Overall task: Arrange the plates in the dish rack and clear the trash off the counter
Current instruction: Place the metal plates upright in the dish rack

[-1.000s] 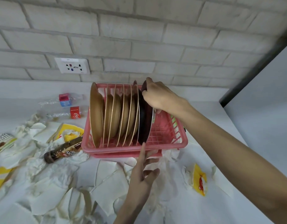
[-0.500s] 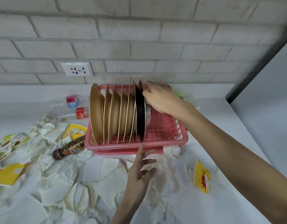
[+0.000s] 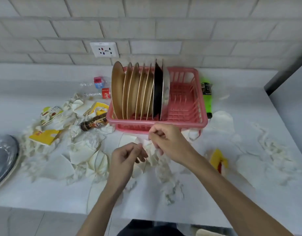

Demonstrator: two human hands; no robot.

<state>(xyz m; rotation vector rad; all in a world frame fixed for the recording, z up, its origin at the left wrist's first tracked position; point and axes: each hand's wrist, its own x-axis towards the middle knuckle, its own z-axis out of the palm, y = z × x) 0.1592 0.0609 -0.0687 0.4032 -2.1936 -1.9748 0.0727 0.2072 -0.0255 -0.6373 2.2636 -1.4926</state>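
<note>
In the head view, your right hand (image 3: 167, 140) sits just below centre frame, right in front of the rack (image 3: 194, 122). Its fingers are curled and pinch a crumpled white tissue (image 3: 149, 149). Your left hand (image 3: 124, 157) is just left of it and slightly lower, with its fingers curled too. Its fingertips meet the tissue's left edge, but you cannot tell whether they actually grip it.

The pink rack stands on the surface (image 3: 44, 193) in the upper middle of the frame, close to the brick wall. All the plates stand on edge in its left half: a row of gold plates (image 3: 118, 89), then a black plate (image 3: 157, 92), then a steel plate (image 3: 165, 86) at the right end. The black and steel plates are close together. The right half of the rack shows only its pink ribs.

Trash lies all round the rack:
- White paper scraps (image 3: 83, 150) spread across the left and centre of the surface, with thinner shreds at right.
- A brown bottle (image 3: 94, 124) lies on its side, touching the rack's lower left corner.
- Two clear bottles (image 3: 102, 92) lie above it, left of the rack.
- A green bottle (image 3: 207, 99) lies along the rack's right wall.
- A yellow wrapper (image 3: 218, 160) sits at right, below the rack.
- A yellow packet (image 3: 43, 136) and a printed wrapper (image 3: 51, 113) lie among the scraps at left.

A grey dish (image 3: 2, 159) shows at the left edge, and a socket (image 3: 104, 49) is on the wall above the rack.
</note>
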